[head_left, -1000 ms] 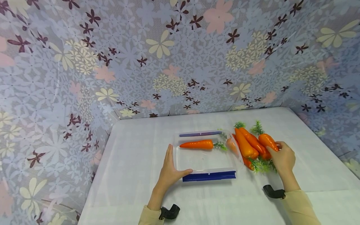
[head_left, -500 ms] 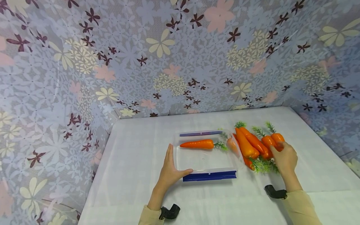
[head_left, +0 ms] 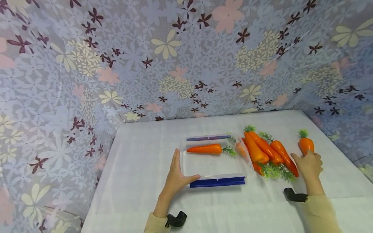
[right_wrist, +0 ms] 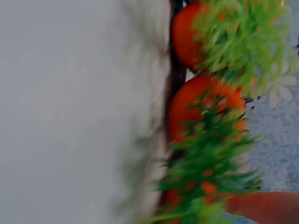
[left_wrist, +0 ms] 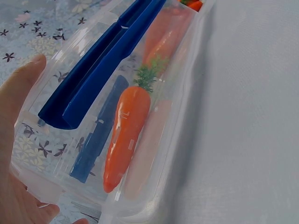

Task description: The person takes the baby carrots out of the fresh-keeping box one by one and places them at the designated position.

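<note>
The right hand (head_left: pixel 309 164) has its fingers wrapped round the thin end of one carrot (head_left: pixel 306 144), holding it leaf end away from the person, out to the right of the pile (head_left: pixel 266 153) and apart from it. These look like fake plastic carrots to me, so I'd guess light, stiff and a bit slick, nothing that bruises or snaps; the soft green tuft is the only floppy bit, so the body is the place to grab, about where the hand has it or a little further up toward the fat end for better balance. The left hand (head_left: pixel 177 176) is flat and relaxed, palm against the left wall of the box (head_left: pixel 214 176), thumb laid along the near edge, just steadying it. The box is clear plastic with blue clips, sitting mid-table (head_left: pixel 145 155) on a white cloth, and it probably slides easily, hence the bracing hand. Count: one carrot in the box (head_left: pixel 204 149), lying along the far side with the leaves pointing right; one in the right hand; and the pile beside the box's right wall, touching it, looks like four or five, but they overlap and one is seen through the plastic, so I can't be sure. The right wrist view is too blurred to help. One box, two blue clips.
</note>
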`<action>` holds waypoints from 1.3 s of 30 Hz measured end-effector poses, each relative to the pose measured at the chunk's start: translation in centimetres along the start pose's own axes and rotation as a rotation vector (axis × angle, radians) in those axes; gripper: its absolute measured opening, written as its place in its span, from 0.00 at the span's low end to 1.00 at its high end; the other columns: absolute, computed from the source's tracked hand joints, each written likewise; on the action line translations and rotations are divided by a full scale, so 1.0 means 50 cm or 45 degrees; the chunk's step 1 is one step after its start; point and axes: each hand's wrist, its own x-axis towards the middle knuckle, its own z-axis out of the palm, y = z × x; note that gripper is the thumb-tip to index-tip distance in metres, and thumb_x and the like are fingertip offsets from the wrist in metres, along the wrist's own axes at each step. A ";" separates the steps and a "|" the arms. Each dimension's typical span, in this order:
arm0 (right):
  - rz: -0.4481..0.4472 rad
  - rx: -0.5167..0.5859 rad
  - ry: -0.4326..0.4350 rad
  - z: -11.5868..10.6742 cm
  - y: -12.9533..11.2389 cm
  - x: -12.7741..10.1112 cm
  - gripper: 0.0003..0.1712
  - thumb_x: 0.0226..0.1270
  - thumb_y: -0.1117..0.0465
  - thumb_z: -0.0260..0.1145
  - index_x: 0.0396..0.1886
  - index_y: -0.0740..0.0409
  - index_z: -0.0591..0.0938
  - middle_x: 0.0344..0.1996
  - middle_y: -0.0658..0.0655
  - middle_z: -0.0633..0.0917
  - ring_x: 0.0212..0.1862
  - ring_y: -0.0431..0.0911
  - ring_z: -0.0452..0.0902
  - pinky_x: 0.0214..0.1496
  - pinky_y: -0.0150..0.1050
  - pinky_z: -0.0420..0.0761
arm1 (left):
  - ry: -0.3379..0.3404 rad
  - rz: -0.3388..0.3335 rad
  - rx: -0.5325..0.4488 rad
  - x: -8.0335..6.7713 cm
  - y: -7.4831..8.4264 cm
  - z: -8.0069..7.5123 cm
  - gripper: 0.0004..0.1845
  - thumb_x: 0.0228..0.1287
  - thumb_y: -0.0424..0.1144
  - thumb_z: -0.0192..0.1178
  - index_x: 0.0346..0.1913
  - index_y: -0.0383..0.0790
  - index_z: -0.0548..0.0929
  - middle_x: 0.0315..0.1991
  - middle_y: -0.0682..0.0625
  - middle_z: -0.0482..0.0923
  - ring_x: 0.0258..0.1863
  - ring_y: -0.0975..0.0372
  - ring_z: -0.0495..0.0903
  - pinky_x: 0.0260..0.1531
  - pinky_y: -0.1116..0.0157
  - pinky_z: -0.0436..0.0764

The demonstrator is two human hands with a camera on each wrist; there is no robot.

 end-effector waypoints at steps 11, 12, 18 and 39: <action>-0.331 0.080 0.165 0.024 0.000 -0.003 0.19 0.60 0.64 0.53 0.42 0.78 0.76 0.50 0.78 0.72 0.50 0.70 0.67 0.49 0.58 0.68 | 0.002 -0.006 -0.001 -0.001 0.002 -0.002 0.65 0.34 0.61 0.70 0.71 0.46 0.39 0.72 0.55 0.34 0.71 0.54 0.44 0.65 0.46 0.55; -0.332 0.077 0.179 0.023 -0.004 -0.004 0.18 0.59 0.64 0.54 0.42 0.76 0.77 0.47 0.77 0.75 0.46 0.69 0.70 0.44 0.55 0.71 | 0.002 -0.004 -0.006 -0.001 0.001 -0.002 0.65 0.34 0.61 0.70 0.71 0.46 0.39 0.72 0.55 0.34 0.71 0.54 0.43 0.65 0.46 0.54; -0.257 0.075 0.112 0.020 -0.013 -0.010 0.21 0.60 0.60 0.54 0.45 0.75 0.76 0.40 0.77 0.78 0.41 0.67 0.75 0.33 0.49 0.75 | -0.004 0.014 -0.012 0.000 0.001 -0.003 0.65 0.34 0.63 0.69 0.71 0.46 0.38 0.73 0.54 0.34 0.71 0.54 0.43 0.65 0.46 0.54; -0.794 0.520 -0.016 0.028 -0.249 -0.121 0.19 0.64 0.56 0.57 0.49 0.63 0.76 0.44 0.64 0.80 0.37 0.17 0.65 0.39 0.15 0.68 | 0.023 0.034 -0.008 -0.009 -0.004 0.007 0.65 0.34 0.62 0.69 0.71 0.45 0.39 0.73 0.53 0.35 0.71 0.53 0.44 0.64 0.44 0.55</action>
